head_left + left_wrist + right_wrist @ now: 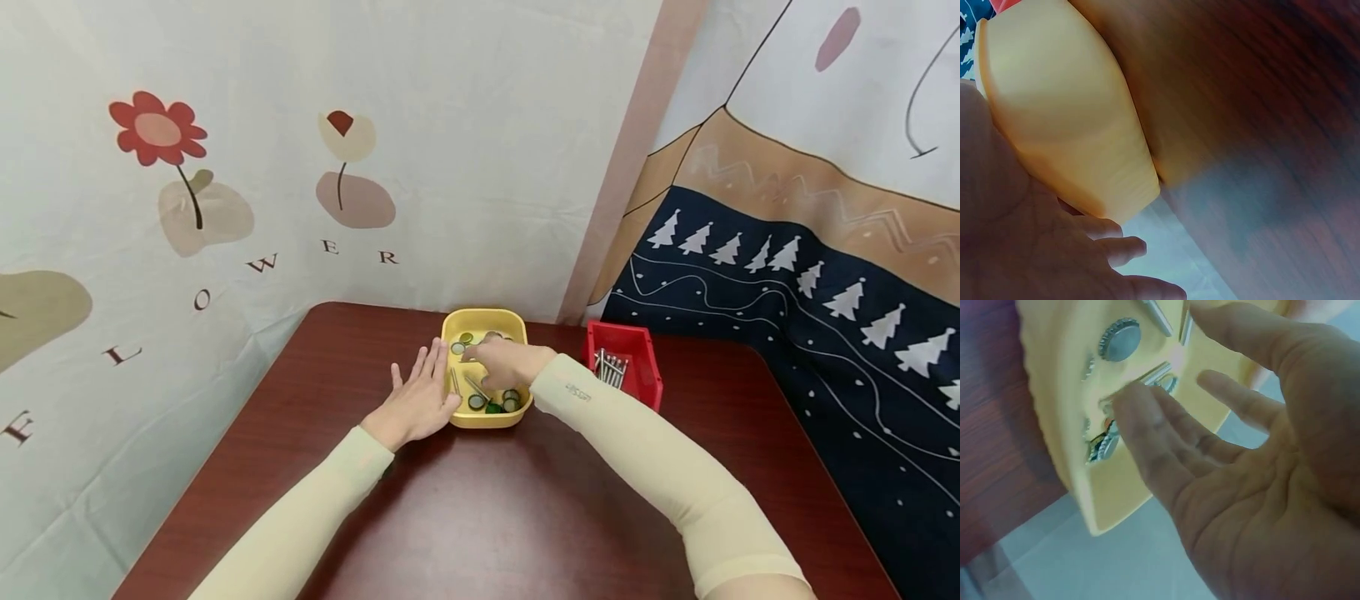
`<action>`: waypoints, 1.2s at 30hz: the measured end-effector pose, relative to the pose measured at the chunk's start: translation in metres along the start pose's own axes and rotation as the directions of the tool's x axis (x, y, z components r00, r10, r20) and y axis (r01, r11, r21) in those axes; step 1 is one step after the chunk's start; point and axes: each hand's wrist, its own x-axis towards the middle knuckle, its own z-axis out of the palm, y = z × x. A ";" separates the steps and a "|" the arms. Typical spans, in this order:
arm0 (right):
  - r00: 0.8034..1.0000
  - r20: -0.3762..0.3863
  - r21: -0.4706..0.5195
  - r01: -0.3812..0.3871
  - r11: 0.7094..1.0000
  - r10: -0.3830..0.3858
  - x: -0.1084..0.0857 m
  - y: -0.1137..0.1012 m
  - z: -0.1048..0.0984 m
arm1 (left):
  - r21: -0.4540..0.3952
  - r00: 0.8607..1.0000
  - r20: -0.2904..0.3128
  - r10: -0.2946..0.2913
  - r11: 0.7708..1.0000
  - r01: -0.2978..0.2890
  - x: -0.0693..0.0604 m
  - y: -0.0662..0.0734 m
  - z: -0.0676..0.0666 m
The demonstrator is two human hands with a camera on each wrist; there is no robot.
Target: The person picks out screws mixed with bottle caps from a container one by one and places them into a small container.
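Note:
A yellow plastic container [485, 314] stands near the table's far edge, with several bottle caps [1120, 340] and a few slim metal bolts [1159, 317] scattered inside. My left hand [416, 400] rests with straight fingers along the container's left wall; in the left wrist view its palm side faces that wall. Inside the container is my right hand [506, 362], pointing down and left. In the right wrist view its thumb and fingers are spread apart, with nothing visibly gripped. The index fingertip is beside a bolt lying on the bottom; whether they touch I cannot tell.
To the right of the container sits a red bin [645, 379] holding several metal bolts [611, 368]. The dark reddish-brown table [495, 508] extends toward me. A printed cloth backdrop [487, 167] hangs directly behind the table and along its right side.

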 end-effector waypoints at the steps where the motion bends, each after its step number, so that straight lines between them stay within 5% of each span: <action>1: 1.000 0.016 -0.016 -0.008 1.000 0.008 0.002 -0.003 -0.001 | -0.001 1.000 0.000 0.000 1.000 0.000 0.000 0.000 0.000; 14: 0.989 0.085 -0.105 -0.113 0.988 0.122 0.036 -0.015 0.008 | -0.008 1.000 -0.014 0.001 1.000 -0.001 -0.001 0.000 0.000; 21: 0.989 0.111 -0.122 -0.086 0.989 0.100 0.086 0.016 0.041 | -0.013 1.000 -0.006 0.006 1.000 -0.006 0.000 0.000 0.001; 29: 0.989 0.088 -0.089 -0.110 0.990 0.118 0.043 -0.015 0.020 | -0.003 1.000 0.000 -0.001 1.000 0.001 0.000 0.001 -0.001; 36: 0.984 0.130 -0.055 -0.115 0.992 0.122 0.039 -0.013 0.015 | -0.017 1.000 0.016 -0.005 1.000 0.006 -0.001 0.002 -0.002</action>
